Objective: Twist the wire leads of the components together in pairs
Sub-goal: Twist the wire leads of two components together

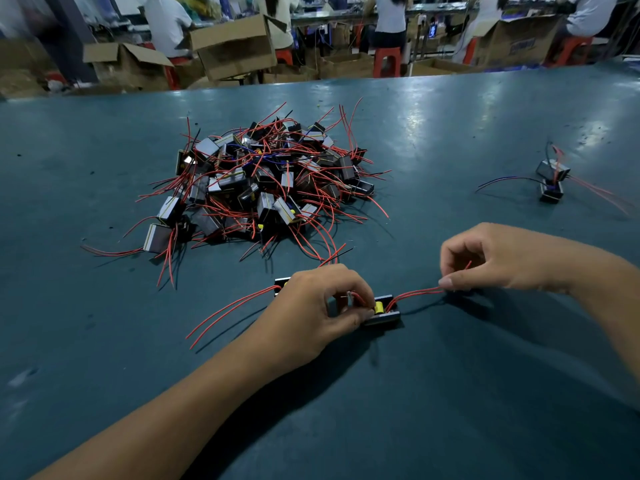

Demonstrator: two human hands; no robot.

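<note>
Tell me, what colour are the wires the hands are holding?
Red wires, seen best in the head view.

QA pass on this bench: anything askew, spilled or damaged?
Nothing looks damaged. The pile is a loose tangle with red leads splaying out, and two components sit apart at far right. Dark specks dot the table.

Both forearms are bare right up to the frame's edge, with no sleeve or cuff showing. The left hand [320, 306] and right hand [498, 259] wear no gloves, rings or watch. Fingernails are short and unpainted; one thumbnail shows plainly.
</note>
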